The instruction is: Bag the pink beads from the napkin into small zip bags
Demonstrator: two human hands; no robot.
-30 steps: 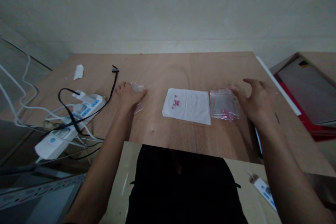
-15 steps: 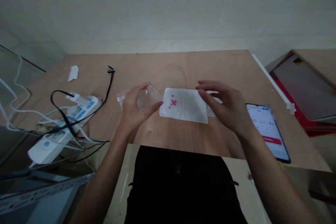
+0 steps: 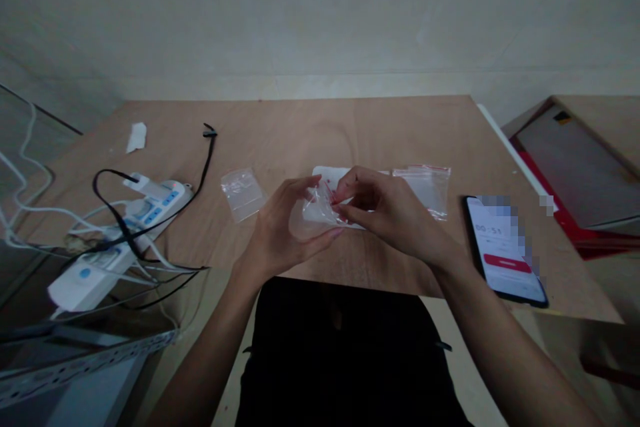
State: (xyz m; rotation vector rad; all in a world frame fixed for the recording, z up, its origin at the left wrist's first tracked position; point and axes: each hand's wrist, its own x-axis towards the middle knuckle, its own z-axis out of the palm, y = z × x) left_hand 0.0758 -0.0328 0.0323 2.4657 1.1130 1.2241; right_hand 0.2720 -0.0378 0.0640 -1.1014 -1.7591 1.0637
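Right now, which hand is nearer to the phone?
The right: that hand pinches the clear bag, left of the phone. The left hand holds the bag's other side, farther away.

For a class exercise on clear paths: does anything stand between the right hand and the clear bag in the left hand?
Nothing visible does: the right hand appears to touch the clear bag held by the left hand. The white sheet lies below, not between them.

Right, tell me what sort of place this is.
Probably a makeshift indoor work desk, though whether at home or in a shop is unclear: a plain wooden table by a bare wall, a cable-strewn power strip on the left and a phone on the right.
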